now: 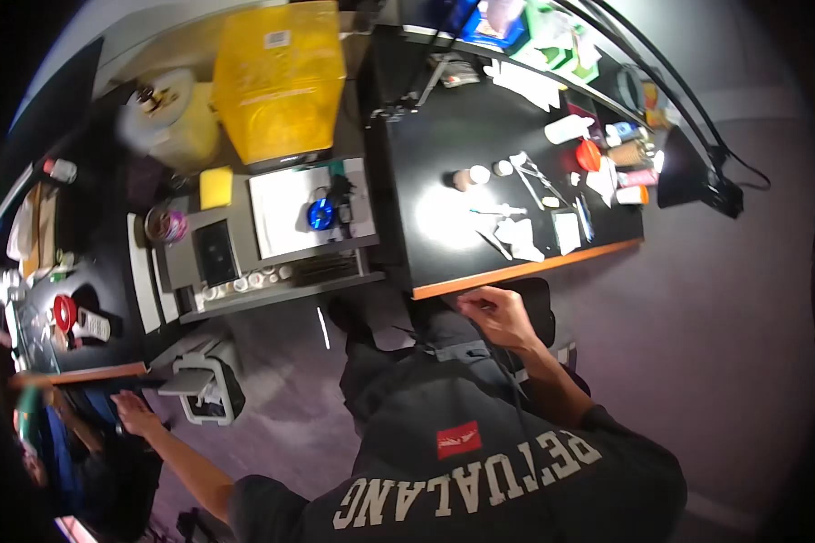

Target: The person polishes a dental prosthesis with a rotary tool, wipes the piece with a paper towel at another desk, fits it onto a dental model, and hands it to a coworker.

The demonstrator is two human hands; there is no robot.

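Observation:
My left hand (136,414) is stretched out at the lower left, fingers extended and nothing visible in it. It is beside a co-worker's arm (80,423) and near the wooden edge of the left desk (109,371). My right hand (500,317) is in front of the right desk's wooden edge (516,271), its fingers curled and fingertips close together; whether something small is between them I cannot make out. On that desk, nearest this hand, lie a crumpled white tissue (520,239) and thin tools. Small bottles (566,129) and a red-capped container (589,156) stand farther back.
A black lamp (697,181) reaches over the right desk. Between the desks is a grey drawer unit (281,294) with a pulled-out drawer, below a yellow bin (281,90). A blue spool (321,214) lies on white paper. A grey step stool (204,385) stands on the floor.

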